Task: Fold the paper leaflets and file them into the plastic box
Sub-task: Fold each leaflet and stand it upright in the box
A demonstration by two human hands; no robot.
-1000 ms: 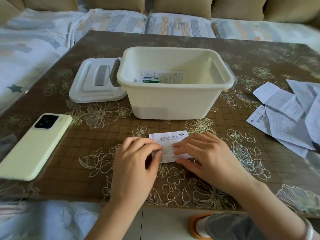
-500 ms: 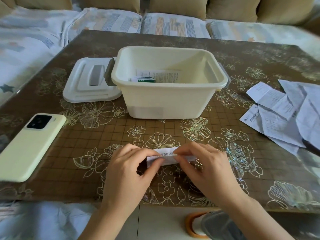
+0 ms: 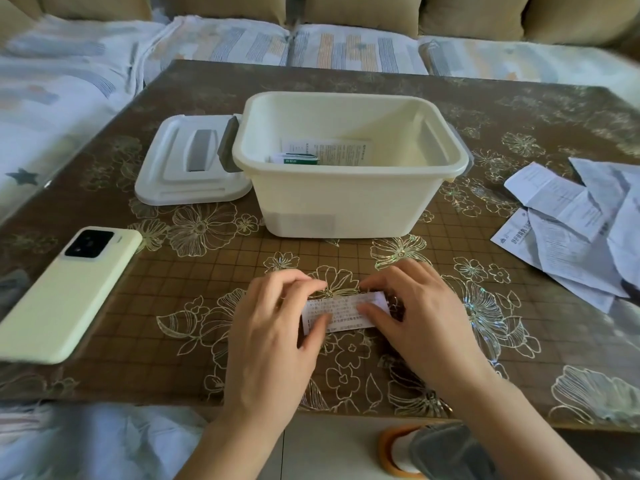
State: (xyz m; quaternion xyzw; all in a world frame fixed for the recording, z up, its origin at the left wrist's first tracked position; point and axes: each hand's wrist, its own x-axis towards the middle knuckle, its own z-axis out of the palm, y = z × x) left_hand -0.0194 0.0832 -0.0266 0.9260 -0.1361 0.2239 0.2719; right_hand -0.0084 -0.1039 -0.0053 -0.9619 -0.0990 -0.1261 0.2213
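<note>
Left hand (image 3: 273,327) and right hand (image 3: 422,320) are being held palm-down, fingers curled; the folded leaflet (image 3: 346,311) is being pinched at both ends against the table (image 3: 173,306), near the open plastic box (image 3: 346,202).

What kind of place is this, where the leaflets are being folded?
Most likely a home living room: a sofa with tan back cushions and a striped throw runs behind the table, whose cover is floral, and a phone lies near the plastic box.
</note>
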